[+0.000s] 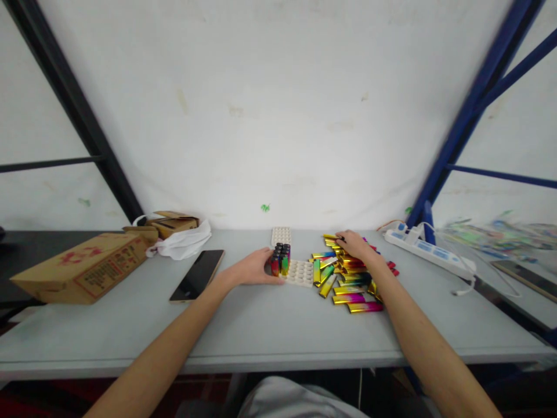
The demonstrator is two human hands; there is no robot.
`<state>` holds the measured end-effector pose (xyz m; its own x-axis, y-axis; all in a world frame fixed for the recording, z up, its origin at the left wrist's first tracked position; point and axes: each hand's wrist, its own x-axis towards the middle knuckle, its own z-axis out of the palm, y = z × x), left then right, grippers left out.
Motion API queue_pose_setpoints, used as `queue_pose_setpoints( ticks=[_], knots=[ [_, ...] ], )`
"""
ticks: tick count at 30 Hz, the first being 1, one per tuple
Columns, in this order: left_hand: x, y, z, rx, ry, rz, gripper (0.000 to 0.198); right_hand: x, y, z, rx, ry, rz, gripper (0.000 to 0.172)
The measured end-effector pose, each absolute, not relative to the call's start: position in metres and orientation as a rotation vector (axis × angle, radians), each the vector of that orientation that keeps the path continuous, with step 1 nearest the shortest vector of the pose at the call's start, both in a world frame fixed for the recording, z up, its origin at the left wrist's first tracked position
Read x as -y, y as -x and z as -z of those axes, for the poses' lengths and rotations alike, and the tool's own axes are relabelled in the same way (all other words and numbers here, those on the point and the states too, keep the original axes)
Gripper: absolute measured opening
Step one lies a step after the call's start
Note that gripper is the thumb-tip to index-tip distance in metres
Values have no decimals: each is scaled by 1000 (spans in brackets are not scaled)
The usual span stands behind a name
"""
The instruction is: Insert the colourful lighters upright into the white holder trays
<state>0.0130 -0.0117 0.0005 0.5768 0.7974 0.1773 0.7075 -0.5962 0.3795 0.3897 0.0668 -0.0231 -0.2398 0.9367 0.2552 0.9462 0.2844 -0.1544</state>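
Observation:
Shiny lighters (281,261) with black tops stand upright in close rows at the left end of a pale holed tray (301,273). My left hand (256,268) curves around that end, thumb along the front edge and fingers beside the standing lighters. Right of the tray, a loose pile of metallic gold, pink, green and blue lighters (350,284) lies in many directions. Over the pile's far side is my right hand (354,245), its fingers closed at a lighter whose dark end shows by the fingertips; most of it is hidden.
Behind the first tray lies a second holed tray (281,234). A phone (198,275), a cardboard box (87,264) and a white plastic bag (183,241) are on the left. A power strip (429,251) with cables lies at the right, by the blue metal frame (465,116).

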Motion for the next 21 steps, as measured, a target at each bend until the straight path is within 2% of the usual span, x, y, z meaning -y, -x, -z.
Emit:
queue_pose_setpoints(
  ticks=[12,16,21],
  knots=[
    [12,-13,-1,-1239,-2556,-472,66,-50,-370,10,2012,1587,44,37],
    [12,-13,0,-1226,-2544,-500,68,-38,-350,1,1753,1403,-235,41],
    [11,-11,3,-1215,-2543,-508,70,-16,-316,-7,1480,1045,-772,46]
  ],
)
